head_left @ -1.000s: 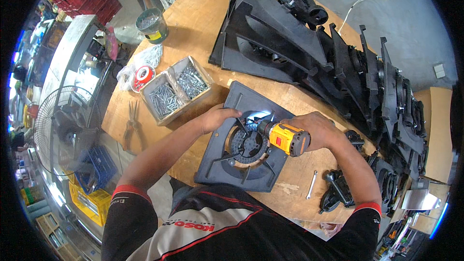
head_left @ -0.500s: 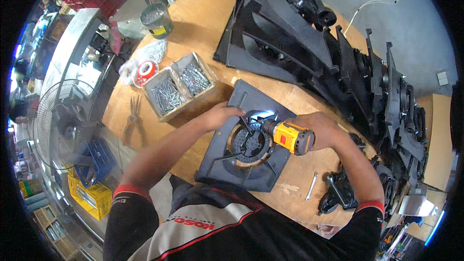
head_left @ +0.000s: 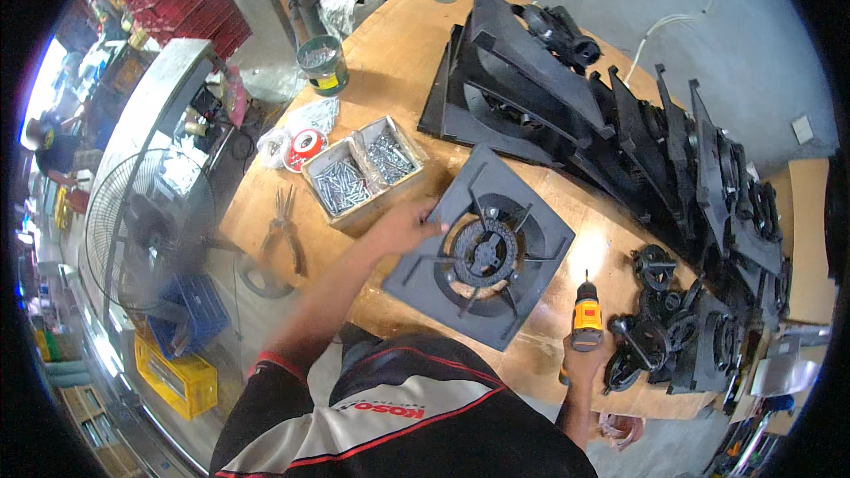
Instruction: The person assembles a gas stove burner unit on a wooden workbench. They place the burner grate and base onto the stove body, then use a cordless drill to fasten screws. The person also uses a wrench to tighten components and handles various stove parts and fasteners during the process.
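Over the table | right hand: grip wrapping partly hidden drill | left hand: blurred by burner plate, grip unclear

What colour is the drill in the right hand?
Yellow and black; the drill shows best in the head view.

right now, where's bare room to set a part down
Bare table lies between the green bucket and stacked black frames, and a smaller patch between stove top and burner parts, by the drill. The right side is crowded.

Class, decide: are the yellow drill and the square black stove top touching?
Apart: the head view shows wooden table between the drill and the stove top.
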Tool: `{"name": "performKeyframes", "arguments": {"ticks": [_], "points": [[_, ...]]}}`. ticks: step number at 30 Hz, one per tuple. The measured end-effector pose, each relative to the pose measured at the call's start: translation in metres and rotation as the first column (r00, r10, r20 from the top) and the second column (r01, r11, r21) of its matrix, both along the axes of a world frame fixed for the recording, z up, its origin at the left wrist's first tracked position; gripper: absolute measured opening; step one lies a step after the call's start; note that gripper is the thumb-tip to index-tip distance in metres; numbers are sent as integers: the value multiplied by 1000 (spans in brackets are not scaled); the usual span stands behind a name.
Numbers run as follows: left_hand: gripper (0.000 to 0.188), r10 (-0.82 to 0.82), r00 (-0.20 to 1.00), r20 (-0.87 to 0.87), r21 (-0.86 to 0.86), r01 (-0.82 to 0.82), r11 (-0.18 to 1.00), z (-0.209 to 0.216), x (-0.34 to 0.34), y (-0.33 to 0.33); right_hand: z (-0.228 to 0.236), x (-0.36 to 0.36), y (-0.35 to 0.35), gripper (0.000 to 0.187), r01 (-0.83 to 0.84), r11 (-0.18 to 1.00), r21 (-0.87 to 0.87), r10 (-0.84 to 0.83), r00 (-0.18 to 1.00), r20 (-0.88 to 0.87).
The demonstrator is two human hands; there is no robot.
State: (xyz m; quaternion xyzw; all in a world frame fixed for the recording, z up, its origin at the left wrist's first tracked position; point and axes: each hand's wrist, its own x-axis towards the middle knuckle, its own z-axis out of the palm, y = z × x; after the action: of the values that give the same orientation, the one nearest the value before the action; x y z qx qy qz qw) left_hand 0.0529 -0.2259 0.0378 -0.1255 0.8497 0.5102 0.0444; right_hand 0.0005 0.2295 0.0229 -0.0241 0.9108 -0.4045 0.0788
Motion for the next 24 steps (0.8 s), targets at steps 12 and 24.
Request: {"name": "performKeyframes", "arguments": {"ticks": [12,24], "points": [[45,-17,951,-308,-584,-175,793,-4,-60,1,-49,57,24,83,-206,866,455,287,951,-116],[31,467,836,-288,-452,-549,703,-69,119,-6,11,-24,-27,54,-217,962,165,255,932,-257]]}}
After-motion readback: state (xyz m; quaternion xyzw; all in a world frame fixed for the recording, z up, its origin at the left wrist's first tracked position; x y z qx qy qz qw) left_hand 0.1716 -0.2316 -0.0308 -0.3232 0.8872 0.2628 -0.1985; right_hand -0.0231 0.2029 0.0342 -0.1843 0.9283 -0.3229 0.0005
